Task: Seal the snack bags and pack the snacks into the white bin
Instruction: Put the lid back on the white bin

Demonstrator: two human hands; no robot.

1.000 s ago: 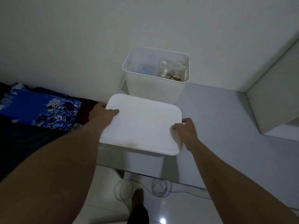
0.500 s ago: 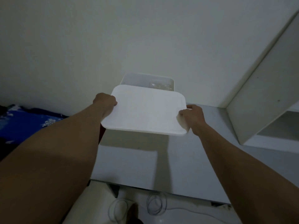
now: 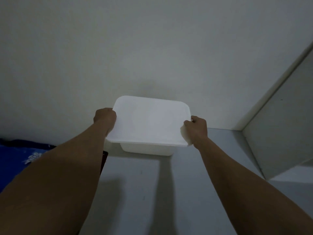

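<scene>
Since half a second ago the white lid (image 3: 150, 120) has travelled forward, away from the person, and now covers the white bin (image 3: 147, 150) completely; the open mouth and the bagged snacks seen before are hidden beneath it. Whether the lid is seated on the rim or held just above it cannot be told. Only a strip of the bin's front wall shows below the lid's near edge. The bin stands at the back of the grey table (image 3: 135, 192), close against the wall (image 3: 152, 48).

Left hand (image 3: 105, 117) is clasped on the lid's left edge, fingers curled under and out of sight. Right hand (image 3: 197, 127) clasps the right near corner, thumb on top, fingers hidden behind the lid. Both forearms reach in from the bottom corners and are cut off by the frame.

A white shelf unit (image 3: 279, 133) sits on the table at right, partly out of frame. Blue floral cloth (image 3: 18, 156) lies at far left, mostly hidden by the left forearm. Light is dim; detail is soft.
</scene>
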